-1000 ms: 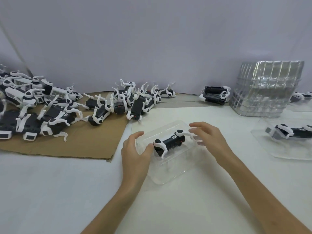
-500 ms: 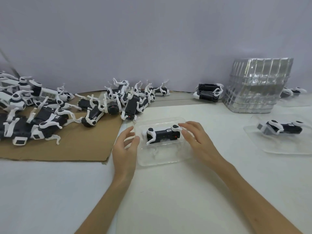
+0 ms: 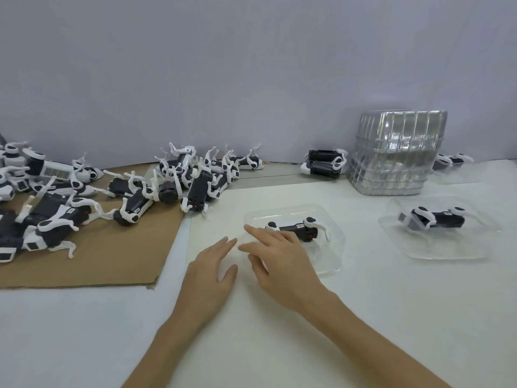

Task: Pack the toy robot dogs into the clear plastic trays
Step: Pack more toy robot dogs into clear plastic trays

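Observation:
A black and white toy robot dog [image 3: 298,228] lies on its side in a clear plastic tray [image 3: 326,217] on the white table. My right hand [image 3: 279,260] lies over the tray's left part, fingers straight, fingertips near the dog's front end. My left hand [image 3: 209,271] is flat and open just left of the tray, holding nothing. A second dog [image 3: 432,218] lies in another clear tray [image 3: 447,252] to the right. Several loose dogs [image 3: 134,191] are piled on the brown cardboard [image 3: 112,259] at the left.
A stack of clear plastic trays [image 3: 397,152] stands at the back right. One dog [image 3: 324,163] lies beside the stack's left side and another dog [image 3: 451,161] sits in a tray behind it. A grey wall closes off the back.
The tray with the dog has slid to the right, away from the cardboard. My right hand has shifted from the dog's right end to its left side. My left hand has let go of the tray.

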